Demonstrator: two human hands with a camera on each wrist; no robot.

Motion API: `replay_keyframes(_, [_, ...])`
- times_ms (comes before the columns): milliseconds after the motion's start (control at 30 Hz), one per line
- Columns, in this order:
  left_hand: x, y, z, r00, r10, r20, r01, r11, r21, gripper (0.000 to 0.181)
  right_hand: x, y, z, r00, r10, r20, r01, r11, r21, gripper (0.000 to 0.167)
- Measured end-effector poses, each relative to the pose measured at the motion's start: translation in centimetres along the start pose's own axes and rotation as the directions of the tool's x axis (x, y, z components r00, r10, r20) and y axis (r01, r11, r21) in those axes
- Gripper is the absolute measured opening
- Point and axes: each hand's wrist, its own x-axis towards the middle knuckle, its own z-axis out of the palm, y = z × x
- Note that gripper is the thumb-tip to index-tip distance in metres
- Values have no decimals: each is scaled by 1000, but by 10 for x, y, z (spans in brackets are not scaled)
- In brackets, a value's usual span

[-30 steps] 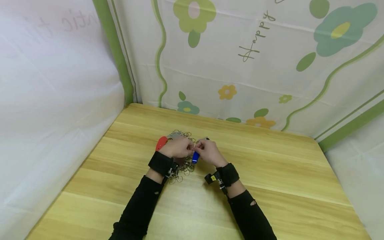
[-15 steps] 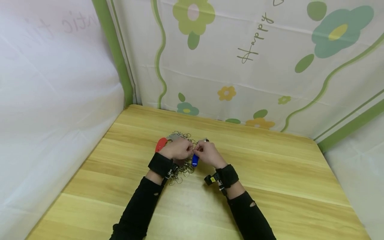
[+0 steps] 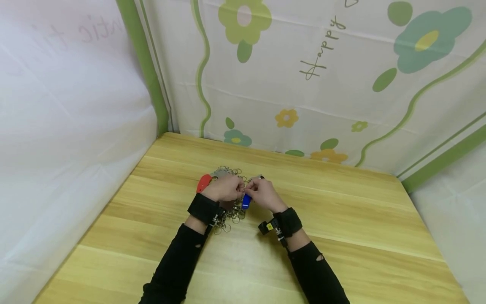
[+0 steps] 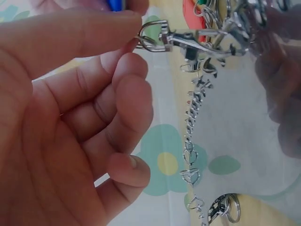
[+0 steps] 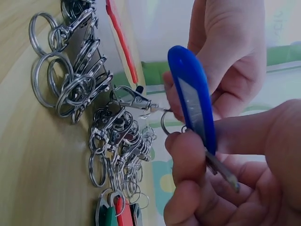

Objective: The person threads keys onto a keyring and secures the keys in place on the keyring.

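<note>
In the head view my left hand (image 3: 226, 188) and right hand (image 3: 264, 195) meet fingertip to fingertip over a pile of metal key-ring clasps (image 3: 236, 216). Thumb and forefinger of the left hand pinch the ring end of a silver swivel clasp (image 4: 188, 44). The right hand pinches a small blue plastic-bodied piece (image 5: 190, 94) with a grey panel and a metal tip. A thin split ring (image 5: 164, 123) lies between both hands' fingertips; whether it passes through the blue piece is hidden by the fingers.
A red rounded piece (image 3: 204, 182) lies left of the left hand. Several clasps sit along the edge of a grey sheet (image 3: 221, 172). Red and green pieces (image 5: 123, 213) with rings show low in the right wrist view. A patterned cloth (image 3: 265, 84) hangs behind the wooden table (image 3: 341, 211).
Both hands keep almost the same place and pinch. The lower end of the blue piece dips a little, then lifts and swings slightly left.
</note>
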Motion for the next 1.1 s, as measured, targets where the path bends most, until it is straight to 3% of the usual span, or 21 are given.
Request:
replay_keyframes(400, [2, 1, 1, 999, -34, 39, 33, 999, 27, 25, 1, 1, -1, 996, -86, -27, 83, 993, -83, 5])
replay_keyframes(600, [2, 1, 2, 996, -11, 85, 11, 1000, -2, 31, 0, 1, -1, 993, -115, -16, 113, 989, -96, 5])
replay_keyframes(967, [1, 1, 2, 998, -46, 47, 47, 999, -27, 26, 0, 2, 0, 994, -107, -26, 105, 991, -80, 6])
replay_keyframes(1100, [0, 1, 1, 999, -34, 30, 35, 999, -37, 21, 1, 2, 1, 995, -87, -39, 84, 994, -75, 7])
